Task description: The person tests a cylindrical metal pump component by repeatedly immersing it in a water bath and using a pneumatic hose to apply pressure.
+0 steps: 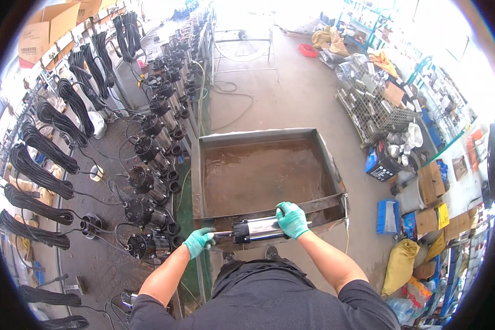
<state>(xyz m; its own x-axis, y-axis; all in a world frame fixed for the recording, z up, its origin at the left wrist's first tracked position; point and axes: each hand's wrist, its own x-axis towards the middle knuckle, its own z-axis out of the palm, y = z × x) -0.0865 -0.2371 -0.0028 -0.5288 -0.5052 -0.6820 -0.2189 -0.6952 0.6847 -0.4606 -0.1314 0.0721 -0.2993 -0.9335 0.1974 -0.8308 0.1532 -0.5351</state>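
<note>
A shiny steel cylinder with black ends, which looks like a submersible pump motor (258, 229), lies level across the near edge of a water-filled metal tank (199, 190). My left hand (199, 242), in a green glove, is closed around the thin shaft sticking out of the motor's left end. My right hand (292, 220), gloved the same way, wraps over the steel body close to its right end. Its palm side is hidden. Brown, murky water (267, 170) fills the tank beyond the motor.
Along the left bench stand several steel-and-black pumps (148, 184) with coiled black cables (38, 170). A wire cage (377, 104) of parts, a blue crate (388, 216) and a yellow sack (400, 265) are on the right. Farther off is a metal frame with a wheel (242, 47).
</note>
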